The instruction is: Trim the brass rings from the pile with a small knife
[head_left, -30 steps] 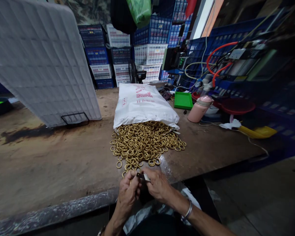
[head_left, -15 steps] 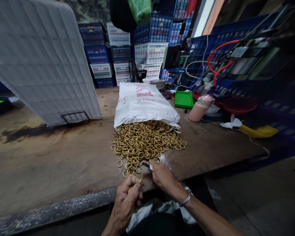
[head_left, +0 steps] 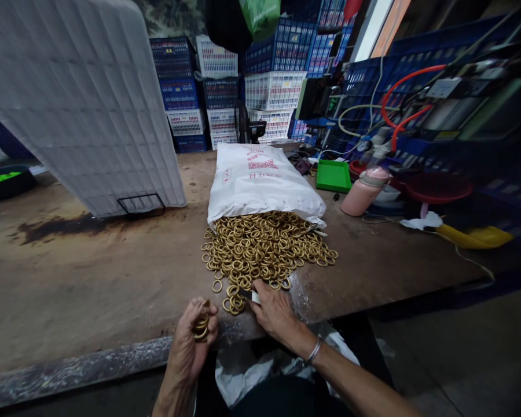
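My left hand [head_left: 184, 341] is closed around several brass-coloured rings [head_left: 201, 329], held above the front edge of the table. To its right, my right hand [head_left: 275, 313] grips a small tool with a dark, flat, blade-like end [head_left: 245, 294] and a white part by the fingers; its exact kind is unclear. The dark end touches or hovers just over rings at the near tip of a large pile of brass-coloured rings [head_left: 260, 246]. This pile spills from the open mouth of a white printed sack [head_left: 264, 188] lying on the table.
The wooden table [head_left: 113, 278] carries a tall white padded panel [head_left: 99, 116] at left. Right of the sack are a green tray [head_left: 333, 176], a pink bottle [head_left: 364, 191], a red dish [head_left: 438, 188] and a yellow scoop-like piece [head_left: 477, 236]. Stacked crates [head_left: 186, 121] stand behind.
My left hand has moved left, away from my right hand, and several rings now show in its grip. My right hand has shifted slightly left with the tool.
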`<state>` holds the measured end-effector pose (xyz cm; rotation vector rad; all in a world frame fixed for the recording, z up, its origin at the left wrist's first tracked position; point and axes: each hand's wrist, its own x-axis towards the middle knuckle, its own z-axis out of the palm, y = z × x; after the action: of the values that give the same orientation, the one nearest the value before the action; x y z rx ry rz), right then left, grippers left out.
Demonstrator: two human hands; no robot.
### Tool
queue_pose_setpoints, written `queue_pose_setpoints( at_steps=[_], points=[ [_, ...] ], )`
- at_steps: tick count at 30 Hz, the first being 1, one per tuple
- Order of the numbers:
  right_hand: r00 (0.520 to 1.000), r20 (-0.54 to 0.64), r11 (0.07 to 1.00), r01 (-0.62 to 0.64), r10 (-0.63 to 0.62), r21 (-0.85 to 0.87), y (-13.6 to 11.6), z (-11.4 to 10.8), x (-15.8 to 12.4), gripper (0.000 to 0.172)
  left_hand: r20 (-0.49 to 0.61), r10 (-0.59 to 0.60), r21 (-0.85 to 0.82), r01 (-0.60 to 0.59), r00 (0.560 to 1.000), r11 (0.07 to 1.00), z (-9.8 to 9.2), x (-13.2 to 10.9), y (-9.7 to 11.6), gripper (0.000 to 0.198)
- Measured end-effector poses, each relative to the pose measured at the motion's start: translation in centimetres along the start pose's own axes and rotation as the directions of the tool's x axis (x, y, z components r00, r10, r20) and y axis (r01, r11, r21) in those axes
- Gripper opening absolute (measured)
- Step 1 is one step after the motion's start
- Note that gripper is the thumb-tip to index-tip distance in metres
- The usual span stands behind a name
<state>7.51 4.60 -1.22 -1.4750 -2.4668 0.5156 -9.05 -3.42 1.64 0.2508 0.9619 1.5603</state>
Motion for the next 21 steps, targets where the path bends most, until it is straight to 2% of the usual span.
queue_pose_setpoints(
  at_steps=[5,8,11,13,15,17,21],
  points=[
    [1.0,0.027,0.999,-0.003,0.004,-0.05,-0.2,-0.1,0.5,0.02,0.045,-0.062,-0.047,0.064,0.997,0.997,-0.3,0.1,-0.2,0.025],
    [1.0,0.018,0.999,-0.013,0.013,-0.042,0.0,-0.2,0.7,0.017,0.044,-0.122,-0.104,0.126,0.992,0.986,-0.5,0.2,-0.7,0.017],
    [0.999,0.005,0.997,-0.034,0.034,0.07,0.3,-0.3,0.9,0.015,0.049,-0.142,-0.092,0.146,0.989,0.985,-0.1,0.2,-1.6,0.015],
    [0.997,-0.002,0.97,-0.075,0.077,0.232,0.3,-0.5,1.0,0.007,0.064,-0.14,-0.019,0.141,0.988,0.99,0.5,0.1,-2.3,0.016],
    [0.992,0.0,0.894,-0.113,0.125,0.434,0.0,-0.9,0.9,0.006,0.067,-0.117,0.077,0.112,0.991,0.991,1.3,0.0,-3.1,0.019],
    [0.987,0.032,0.777,-0.145,0.16,0.612,-0.4,-1.4,0.7,0.008,0.047,-0.069,0.168,0.06,0.997,0.984,2.1,-0.1,-3.9,0.024],
    [0.973,0.143,0.572,-0.221,0.179,0.79,-1.5,-2.4,0.1,0.01,0.023,0.007,0.365,-0.015,1.0,0.931,3.1,0.1,-5.0,0.038]
  ],
)
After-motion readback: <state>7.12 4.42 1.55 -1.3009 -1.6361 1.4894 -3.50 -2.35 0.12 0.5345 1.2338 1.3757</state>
